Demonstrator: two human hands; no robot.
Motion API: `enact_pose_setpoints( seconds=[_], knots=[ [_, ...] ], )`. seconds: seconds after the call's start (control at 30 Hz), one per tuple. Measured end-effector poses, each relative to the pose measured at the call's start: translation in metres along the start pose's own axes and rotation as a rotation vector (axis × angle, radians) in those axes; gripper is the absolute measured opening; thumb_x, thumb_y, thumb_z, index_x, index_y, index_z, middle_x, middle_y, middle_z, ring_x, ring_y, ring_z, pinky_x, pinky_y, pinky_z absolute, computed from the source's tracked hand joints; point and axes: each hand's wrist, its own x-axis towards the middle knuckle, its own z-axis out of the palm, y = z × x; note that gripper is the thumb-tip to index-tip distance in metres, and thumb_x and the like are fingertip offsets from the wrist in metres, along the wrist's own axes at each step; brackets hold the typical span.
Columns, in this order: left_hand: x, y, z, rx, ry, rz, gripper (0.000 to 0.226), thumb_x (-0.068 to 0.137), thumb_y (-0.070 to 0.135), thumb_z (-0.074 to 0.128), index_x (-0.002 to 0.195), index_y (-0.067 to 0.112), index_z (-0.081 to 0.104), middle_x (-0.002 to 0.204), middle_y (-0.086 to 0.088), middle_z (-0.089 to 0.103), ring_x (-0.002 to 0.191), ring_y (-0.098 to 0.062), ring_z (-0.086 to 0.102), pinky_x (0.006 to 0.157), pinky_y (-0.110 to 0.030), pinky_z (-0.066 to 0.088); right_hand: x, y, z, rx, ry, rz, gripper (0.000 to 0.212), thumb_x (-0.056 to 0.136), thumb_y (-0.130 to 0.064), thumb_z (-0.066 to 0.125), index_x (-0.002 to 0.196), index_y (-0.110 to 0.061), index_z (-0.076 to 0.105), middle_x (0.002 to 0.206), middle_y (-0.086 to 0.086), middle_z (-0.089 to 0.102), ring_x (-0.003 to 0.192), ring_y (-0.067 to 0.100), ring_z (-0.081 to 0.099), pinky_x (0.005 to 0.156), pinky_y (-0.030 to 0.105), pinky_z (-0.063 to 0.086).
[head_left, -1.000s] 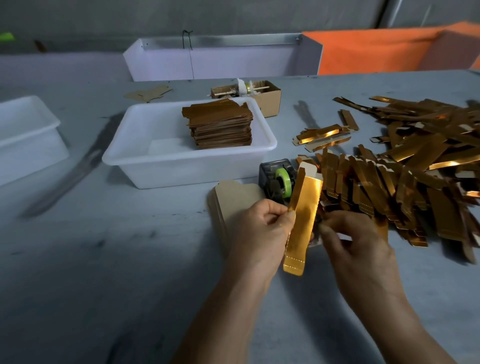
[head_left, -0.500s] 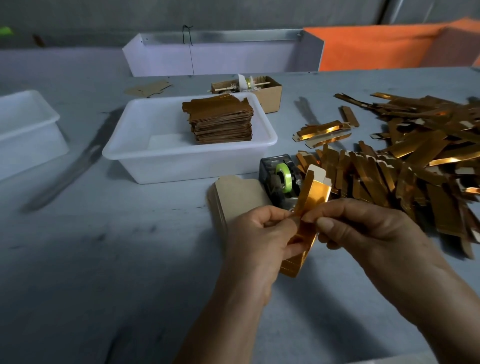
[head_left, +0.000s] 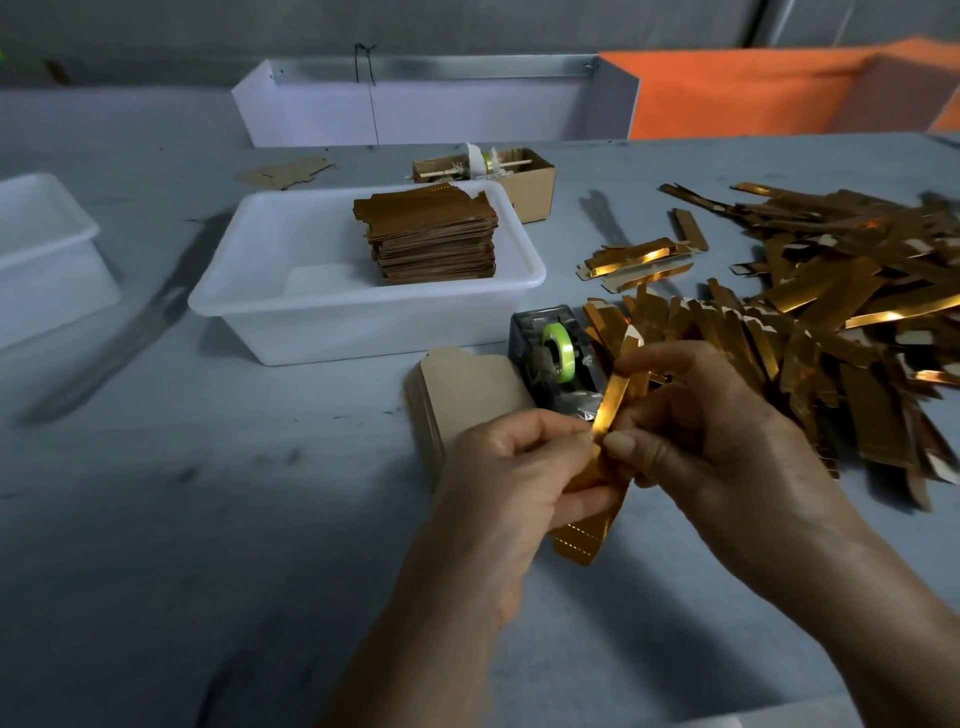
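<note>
Both hands meet just below the middle of the frame around one gold foil card strip (head_left: 613, 400); the left hand (head_left: 514, 478) has thumb and curled fingers pinching its lower half, while the right hand (head_left: 711, 441) pinches the upper half between thumb and forefinger; the strip runs slightly tilted from a pale tab near the centre down to a perforated end showing under the left hand. Directly behind the hands, centre frame, stands a dark tape dispenser (head_left: 545, 358) with a green roll; just left of it lies a small stack of plain brown card blanks (head_left: 467, 384), partly hidden by the left hand. Across the right of the frame spreads a loose heap of gold strips (head_left: 810, 317) on the grey table (head_left: 208, 519). Upper centre, a white plastic tub (head_left: 291, 312) holds a neat stack of flat brown pieces (head_left: 431, 234); behind it sits a small cardboard box (head_left: 530, 187); another white tub (head_left: 47, 260) shows at the left edge.
</note>
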Motion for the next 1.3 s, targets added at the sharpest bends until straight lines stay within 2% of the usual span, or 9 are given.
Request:
enact_pose_setpoints(
  seconds=[0.13,0.33,0.53,0.87,0.93,1.0,1.1,1.2,1.3],
  knots=[
    [-0.001,0.001,-0.002,0.012,-0.051,0.002,0.032,0.078,0.028,0.071,0.098,0.003,0.069,0.095,-0.014,0.074,0.088,-0.023,0.073,0.081,-0.037,0.06,-0.001,0.001,0.002,-0.002,0.019,0.026,0.042,0.08,-0.022,0.065,0.098,-0.046,0.037,0.077,-0.011,0.063,0.081,-0.014,0.057,0.063,0.0,0.043],
    [-0.004,-0.006,0.004,-0.003,0.06,0.085,0.013,0.092,0.007,0.058,0.088,0.002,0.07,0.083,-0.01,0.075,0.074,-0.02,0.074,0.066,-0.027,0.059,-0.002,-0.004,0.007,-0.06,0.039,0.055,0.036,0.079,-0.024,0.068,0.09,-0.042,0.04,0.076,-0.015,0.061,0.076,-0.011,0.059,0.059,-0.002,0.042],
    [-0.008,-0.016,0.02,0.205,0.291,0.323,0.019,0.09,0.016,0.063,0.075,0.024,0.07,0.071,0.001,0.072,0.071,-0.015,0.071,0.064,-0.025,0.059,-0.007,-0.013,0.011,-0.287,0.173,0.009,0.032,0.078,-0.027,0.068,0.096,-0.028,0.042,0.067,-0.019,0.05,0.06,-0.004,0.051,0.049,0.011,0.044],
    [-0.018,-0.014,0.016,0.147,0.411,0.423,0.017,0.087,0.015,0.065,0.075,0.027,0.069,0.073,0.005,0.073,0.07,-0.014,0.072,0.063,-0.025,0.058,-0.003,-0.002,0.002,-0.445,0.155,0.123,0.039,0.066,-0.053,0.06,0.09,-0.029,0.039,0.064,-0.014,0.049,0.054,-0.003,0.047,0.045,0.016,0.036],
    [-0.017,-0.008,0.011,0.109,0.394,0.445,0.015,0.087,0.014,0.066,0.078,0.025,0.069,0.075,0.007,0.074,0.069,-0.012,0.073,0.061,-0.02,0.057,-0.003,0.008,-0.006,-0.324,0.151,0.191,0.04,0.065,-0.055,0.059,0.089,-0.025,0.047,0.068,-0.008,0.056,0.06,0.001,0.053,0.05,0.019,0.039],
    [-0.016,-0.006,0.01,0.105,0.376,0.43,0.014,0.088,0.013,0.066,0.079,0.024,0.069,0.076,0.007,0.074,0.07,-0.012,0.073,0.061,-0.02,0.057,-0.005,0.008,-0.009,0.041,0.15,0.247,0.046,0.055,-0.063,0.056,0.088,-0.031,0.053,0.075,-0.005,0.064,0.071,0.005,0.061,0.058,0.022,0.043],
    [-0.017,-0.009,0.015,0.119,0.349,0.378,0.015,0.088,0.013,0.066,0.077,0.023,0.07,0.075,0.005,0.074,0.071,-0.013,0.073,0.062,-0.02,0.057,-0.008,0.001,0.0,0.376,0.039,0.274,0.05,0.048,-0.062,0.062,0.092,-0.039,0.058,0.088,-0.024,0.065,0.082,-0.008,0.061,0.064,0.016,0.043],
    [-0.02,-0.012,0.015,0.141,0.302,0.336,0.014,0.088,0.014,0.065,0.08,0.023,0.071,0.075,0.005,0.075,0.07,-0.011,0.073,0.061,-0.016,0.055,-0.008,0.001,0.013,0.473,-0.031,0.274,0.046,0.051,-0.051,0.069,0.092,-0.03,0.063,0.088,-0.005,0.068,0.084,0.004,0.064,0.06,0.016,0.052],
    [-0.02,-0.011,0.012,0.019,0.213,0.197,0.012,0.089,0.012,0.063,0.082,0.015,0.072,0.078,0.0,0.076,0.072,-0.015,0.074,0.063,-0.02,0.058,-0.009,0.005,0.016,0.596,-0.008,0.295,0.035,0.061,-0.034,0.069,0.088,-0.013,0.064,0.088,0.018,0.062,0.088,0.028,0.062,0.072,0.027,0.054]
  ],
)
